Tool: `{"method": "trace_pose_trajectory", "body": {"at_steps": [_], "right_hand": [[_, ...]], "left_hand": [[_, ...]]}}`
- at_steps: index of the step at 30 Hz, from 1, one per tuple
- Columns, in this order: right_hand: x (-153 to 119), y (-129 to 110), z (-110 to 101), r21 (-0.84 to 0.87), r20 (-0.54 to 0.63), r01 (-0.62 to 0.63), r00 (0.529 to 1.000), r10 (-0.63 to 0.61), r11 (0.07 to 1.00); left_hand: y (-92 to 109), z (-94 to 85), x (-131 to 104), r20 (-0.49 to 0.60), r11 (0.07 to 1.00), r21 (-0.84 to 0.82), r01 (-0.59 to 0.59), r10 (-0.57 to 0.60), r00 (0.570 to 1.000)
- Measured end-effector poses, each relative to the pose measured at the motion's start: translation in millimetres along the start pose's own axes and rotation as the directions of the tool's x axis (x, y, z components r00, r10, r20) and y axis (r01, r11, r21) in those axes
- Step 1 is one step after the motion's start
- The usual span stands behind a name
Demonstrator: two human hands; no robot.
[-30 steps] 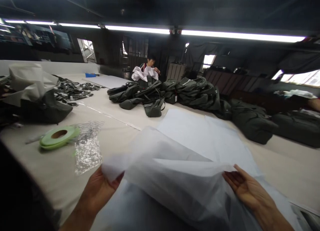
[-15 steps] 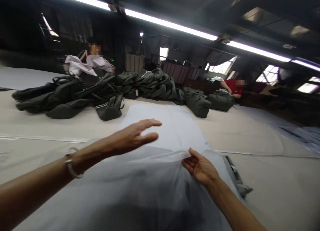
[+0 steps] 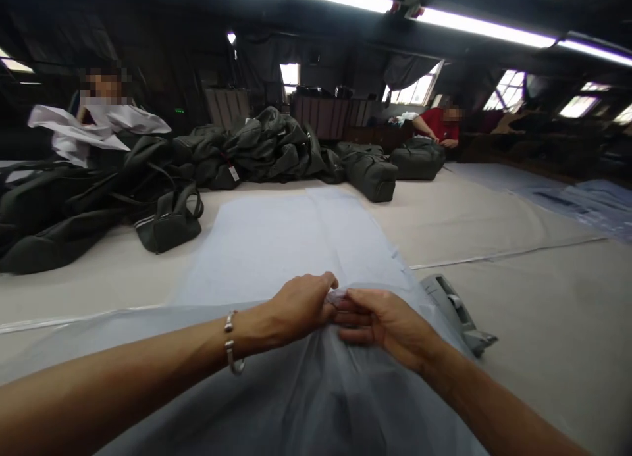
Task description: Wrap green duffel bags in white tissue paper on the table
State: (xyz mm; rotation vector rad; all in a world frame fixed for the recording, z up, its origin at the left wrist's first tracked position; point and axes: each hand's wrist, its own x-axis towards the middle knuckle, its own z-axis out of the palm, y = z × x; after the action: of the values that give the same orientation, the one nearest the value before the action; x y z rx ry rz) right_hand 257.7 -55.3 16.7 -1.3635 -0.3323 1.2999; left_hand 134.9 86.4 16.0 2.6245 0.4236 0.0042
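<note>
– So the left hand (image 3: 299,311) has swung in to meet the right hand (image 3: 392,324)?
– Yes, together, fingers pinching the edge of a translucent sheet (image 3: 237,390) folded beneath them, likely to keep its thin film gathered
– And beyond?
– Pale sheets (image 3: 276,235) flat on the tabletop (image 3: 533,324), then dark bags (image 3: 170,222)

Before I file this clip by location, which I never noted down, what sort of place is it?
Probably a bag workshop or packing floor: dark bags heaped along a broad table, large pale sheets laid out, and strip lights overhead.
</note>
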Motion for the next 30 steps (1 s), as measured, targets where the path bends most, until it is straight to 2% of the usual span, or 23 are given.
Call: {"method": "trace_pose_trajectory", "body": {"at_steps": [1,2,3,4,5,6,7,9,11,13,15,19,21,25,28,30], "right_hand": [[-8,-7,-12,-0.122,-0.056,0.075,0.995,-0.082,0.990],[-19,-12,-27,-0.248,-0.156,0.148,0.969,-0.190,0.957],[-32,-13,-44,-0.356,-0.280,0.195,0.911,-0.304,0.914],[-46,-10,-61,-0.429,-0.399,0.206,0.830,-0.389,0.879],[-61,-1,-79,-0.460,-0.495,0.193,0.755,-0.431,0.867],[-76,12,-96,-0.452,-0.562,0.169,0.709,-0.427,0.876],[-89,30,-110,-0.423,-0.588,0.147,0.706,-0.394,0.894],[-110,72,-128,-0.367,-0.593,0.105,0.740,-0.319,0.924],[-119,110,-132,-0.318,-0.570,0.054,0.787,-0.237,0.947],[-118,130,-127,-0.281,-0.526,0.025,0.832,-0.176,0.959],[-110,130,-123,-0.246,-0.518,0.082,0.831,-0.203,0.966],[-88,100,-129,-0.180,-0.551,0.318,0.752,-0.363,0.931],[-77,93,-139,-0.132,-0.542,0.354,0.756,-0.367,0.926],[-53,106,-167,-0.027,-0.563,0.293,0.785,-0.257,0.956],[-38,107,-192,-0.257,-0.583,0.184,0.753,-0.305,0.949],[-36,96,-199,-0.488,-0.494,0.086,0.793,-0.356,0.869]], "left_hand": [[-3,1.2,2,-0.016,0.999,-0.033,0.015,-0.016,1.000],[-5,2.1,4,-0.022,0.997,-0.066,0.035,-0.036,0.999],[-7,2.4,6,-0.020,0.994,-0.096,0.057,-0.059,0.998],[-7,2.1,7,-0.012,0.989,-0.122,0.080,-0.082,0.997],[-7,1.0,8,-0.004,0.984,-0.148,0.097,-0.099,0.995],[-6,-0.5,9,0.004,0.979,-0.170,0.111,-0.112,0.994],[-4,-2.3,10,0.011,0.976,-0.181,0.123,-0.123,0.992],[-1,-5.8,11,0.019,0.973,-0.183,0.137,-0.136,0.990],[2,-7.7,13,0.028,0.969,-0.194,0.153,-0.150,0.988],[2,-7.8,16,0.053,0.955,-0.232,0.183,-0.175,0.983],[0,-7.0,19,0.085,0.939,-0.268,0.218,-0.202,0.976],[-3,-5.6,24,0.125,0.924,-0.261,0.279,-0.254,0.959],[0,-5.1,24,0.119,0.920,-0.239,0.312,-0.291,0.949],[12,-2.2,22,0.090,0.914,-0.171,0.367,-0.356,0.930],[21,1.9,23,0.098,0.906,-0.116,0.407,-0.398,0.912],[24,4.8,24,0.099,0.898,-0.084,0.431,-0.423,0.901]]}}
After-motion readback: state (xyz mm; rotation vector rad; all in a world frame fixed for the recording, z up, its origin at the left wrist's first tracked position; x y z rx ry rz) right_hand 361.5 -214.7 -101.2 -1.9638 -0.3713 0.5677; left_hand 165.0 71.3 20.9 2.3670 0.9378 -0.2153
